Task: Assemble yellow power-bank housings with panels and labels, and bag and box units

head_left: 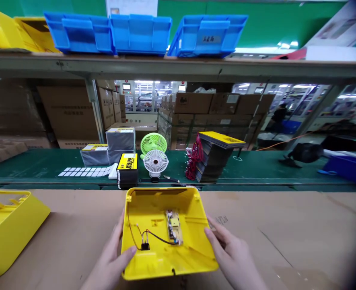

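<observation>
Between my hands is a yellow plastic housing, its hollow inside facing me. My left hand grips its left side, the thumb over the lower left rim. On the right side my right hand holds it, thumb on the edge. A small circuit board with several components sits inside the housing. Dark wires run from the board to a black socket near the lower left. One thin wire goes up along the left inner wall. The fingers behind the housing are partly hidden.
Another yellow housing stands at the left on the cardboard-covered table. Behind are a white fan, a green fan, a stack of yellow-topped cards, red wires and wrapped blocks. Blue bins line the shelf above.
</observation>
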`<state>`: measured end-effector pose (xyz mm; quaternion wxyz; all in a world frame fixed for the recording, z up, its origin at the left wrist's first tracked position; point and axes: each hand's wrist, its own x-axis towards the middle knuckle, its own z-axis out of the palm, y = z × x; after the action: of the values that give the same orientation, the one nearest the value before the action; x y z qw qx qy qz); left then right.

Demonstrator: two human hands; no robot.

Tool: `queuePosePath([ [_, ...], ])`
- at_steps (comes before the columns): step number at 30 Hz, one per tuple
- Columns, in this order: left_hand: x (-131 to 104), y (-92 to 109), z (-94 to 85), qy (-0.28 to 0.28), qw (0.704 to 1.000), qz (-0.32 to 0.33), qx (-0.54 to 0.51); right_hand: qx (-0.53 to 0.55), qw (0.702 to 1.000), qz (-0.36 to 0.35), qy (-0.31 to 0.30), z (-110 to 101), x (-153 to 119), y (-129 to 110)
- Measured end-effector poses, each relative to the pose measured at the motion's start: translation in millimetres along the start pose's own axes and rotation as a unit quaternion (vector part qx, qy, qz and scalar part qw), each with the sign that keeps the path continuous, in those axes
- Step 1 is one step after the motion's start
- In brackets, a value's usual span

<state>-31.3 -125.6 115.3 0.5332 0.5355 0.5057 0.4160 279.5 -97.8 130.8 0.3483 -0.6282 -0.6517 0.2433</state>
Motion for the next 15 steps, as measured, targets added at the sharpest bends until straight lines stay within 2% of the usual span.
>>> queuePosePath([
  [1,6.4,8.2,7.0,0.000,1.000,-0.008,-0.030,-0.046,0.998,-0.025,0.045,0.4,-1.6,-7.0],
  [3,19.8,17.2,24.2,-0.001,0.998,-0.008,-0.054,-0.135,0.972,-0.142,0.130,12.4,-8.0,-19.3],
  [4,25.9,18.4,33.6,-0.008,0.998,0.001,-0.056,-0.173,0.948,-0.224,0.149,23.1,-12.2,-24.0],
  [6,34.9,16.7,51.7,-0.033,0.998,0.027,-0.047,-0.236,0.888,-0.365,0.150,48.1,-20.4,-28.5],
  [8,39.0,13.4,65.3,-0.070,0.996,0.044,-0.037,-0.274,0.845,-0.428,0.165,68.3,-24.8,-24.0],
  [10,39.1,11.7,69.9,-0.112,0.993,0.034,-0.025,-0.272,0.829,-0.434,0.224,73.4,-22.6,-9.4],
  [11,38.5,11.6,67.4,-0.127,0.992,0.025,-0.011,-0.265,0.827,-0.426,0.254,68.4,-18.6,1.5],
  [13,37.0,11.4,50.3,-0.121,0.991,0.017,0.048,-0.291,0.827,-0.415,0.242,43.3,-5.2,29.5],
  [15,35.9,9.9,15.4,-0.051,0.989,0.031,0.134,-0.356,0.805,-0.406,0.244,1.8,13.2,65.1],
])
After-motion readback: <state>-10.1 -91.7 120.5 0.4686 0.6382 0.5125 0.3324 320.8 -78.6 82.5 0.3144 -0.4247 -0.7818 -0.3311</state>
